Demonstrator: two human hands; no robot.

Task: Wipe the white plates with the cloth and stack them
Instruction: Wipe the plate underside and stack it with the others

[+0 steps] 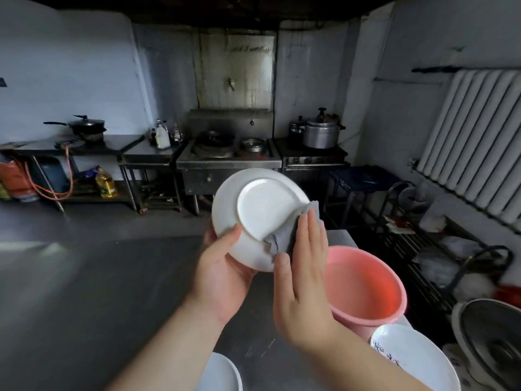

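- Head view, centre: white plate [260, 218] is held up in the air above the steel table [98, 292], tilted so its underside and foot ring face the camera.
- The left hand [222, 273] grips the plate's lower left rim, thumb lying across the back of the rim and the remaining fingers curled behind it, out of sight.
- The right hand [306, 277] lies flat with straight fingers against the plate's lower right part, pressing a grey cloth [284, 239] onto it; the thumb sits at the cloth's lower edge.
- The cloth is bunched between the right palm and the plate, one corner poking up past the fingertips at the plate's right rim.
- The two hands are close together, just apart, one on each side of the plate's lower half.
- Just right of the right hand, and below it, a pink basin [369, 289] stands on the table.
- Nearer the person than the right wrist, a white plate with dark markings [411, 359] lies beside the basin, touching or almost touching it.
- Below the left forearm, at the bottom edge, plain white plates [222, 373] sit stacked; how many cannot be told.
- Far beyond the hands, a steel stove [228, 156] stands against the wall, with a metal pressure cooker [321, 131] to its right.
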